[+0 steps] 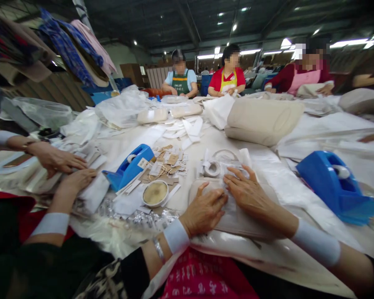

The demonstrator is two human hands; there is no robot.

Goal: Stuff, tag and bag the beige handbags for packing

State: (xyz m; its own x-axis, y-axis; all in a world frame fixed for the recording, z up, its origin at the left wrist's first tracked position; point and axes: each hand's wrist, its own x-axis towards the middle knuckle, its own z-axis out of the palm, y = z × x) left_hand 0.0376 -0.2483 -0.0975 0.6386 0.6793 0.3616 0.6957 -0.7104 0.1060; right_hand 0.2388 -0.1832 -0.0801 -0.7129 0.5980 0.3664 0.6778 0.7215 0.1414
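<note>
A flat beige bag [249,226], partly covered by a thin white sheet [237,207], lies in front of me. On its left part rests my left hand [204,211], its fingers bent together at the sheet and one finger raised; the thumb is hidden. My right hand [247,191] lies over the sheet from the other side, fingers stretched out and slightly apart. The fingertips of both hands nearly meet. Just beyond them sit a roll of tape [212,169] and a larger clear ring-shaped roll [225,155].
Blue tape dispensers stand left [129,166] and right [333,182]. Between lie a round tub [155,194] and cardboard tags [171,160]. A stuffed beige bag [264,118] lies beyond. A co-worker's hands [57,160] work at left; several people sit across the table.
</note>
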